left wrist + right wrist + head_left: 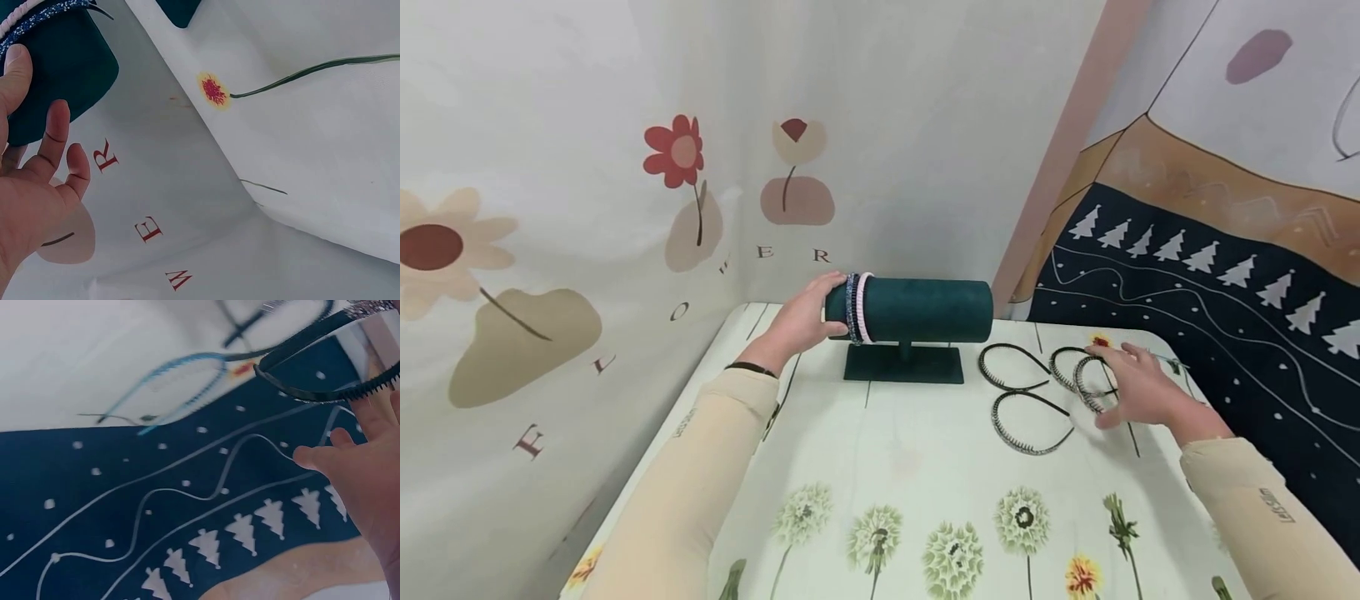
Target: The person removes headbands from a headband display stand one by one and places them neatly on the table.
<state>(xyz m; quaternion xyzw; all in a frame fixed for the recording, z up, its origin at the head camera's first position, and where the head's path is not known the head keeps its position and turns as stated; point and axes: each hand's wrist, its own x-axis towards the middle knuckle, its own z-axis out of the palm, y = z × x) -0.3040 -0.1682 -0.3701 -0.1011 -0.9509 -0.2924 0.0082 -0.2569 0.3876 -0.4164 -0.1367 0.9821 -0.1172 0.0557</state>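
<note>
A dark teal padded roll (932,310) on a flat-based stand (904,365) bears several headbands at its left end, including a pink one (862,308) and a blue patterned one (44,20). My left hand (801,321) grips that left end, thumb in front beside the blue headband and fingers over the top. At the right of the table, my right hand (1138,387) holds a dark toothed headband (312,395) between thumb and fingers, raised above the tabletop. Its far side is partly hidden by the hand.
Black toothed headbands (988,367) and a sparkly one (1030,451) lie on the flower-print tablecloth (895,442) right of the stand. A light blue headband (178,367) lies near the right edge. Printed curtains (880,125) stand behind and at the sides.
</note>
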